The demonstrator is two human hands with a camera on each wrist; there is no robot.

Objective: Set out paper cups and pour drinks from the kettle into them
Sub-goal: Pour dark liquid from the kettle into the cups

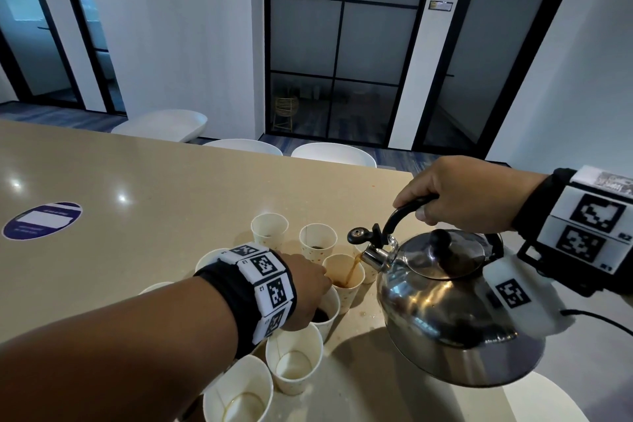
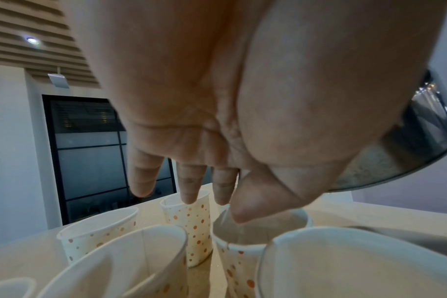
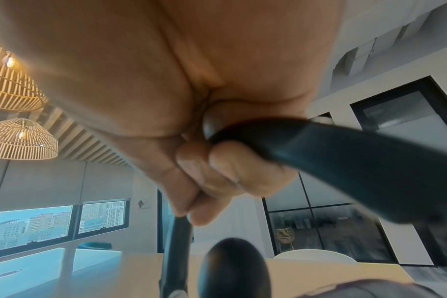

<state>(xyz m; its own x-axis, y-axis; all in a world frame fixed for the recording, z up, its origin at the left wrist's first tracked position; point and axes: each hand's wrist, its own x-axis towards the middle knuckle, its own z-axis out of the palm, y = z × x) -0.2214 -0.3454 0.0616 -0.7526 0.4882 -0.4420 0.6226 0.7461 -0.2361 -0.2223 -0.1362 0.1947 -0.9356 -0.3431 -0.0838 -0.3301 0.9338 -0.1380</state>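
My right hand [image 1: 421,209] grips the black handle [image 1: 399,216] of a steel kettle [image 1: 445,312], tilted to the left above the beige table [image 1: 154,188]. A brown stream runs from its spout [image 1: 371,255] into a dotted paper cup [image 1: 344,279]. My left hand [image 1: 325,279] reaches over the cluster of several cups and pinches that cup's left rim. In the left wrist view the thumb [image 2: 242,213] sits on the cup's rim [image 2: 242,242], the other fingers [image 2: 189,191] point down, and the kettle's base [image 2: 396,151] hangs at the right. The right wrist view shows fingers [image 3: 217,173] curled round the handle [image 3: 345,161].
More cups stand around: two far ones [image 1: 269,229] [image 1: 318,240], a dark-filled one [image 1: 323,313] under my left hand, two near ones [image 1: 294,363] [image 1: 239,390]. Drops lie on the table [image 1: 363,313]. A purple round sticker [image 1: 42,220] is at the left. White chairs [image 1: 334,154] line the far edge.
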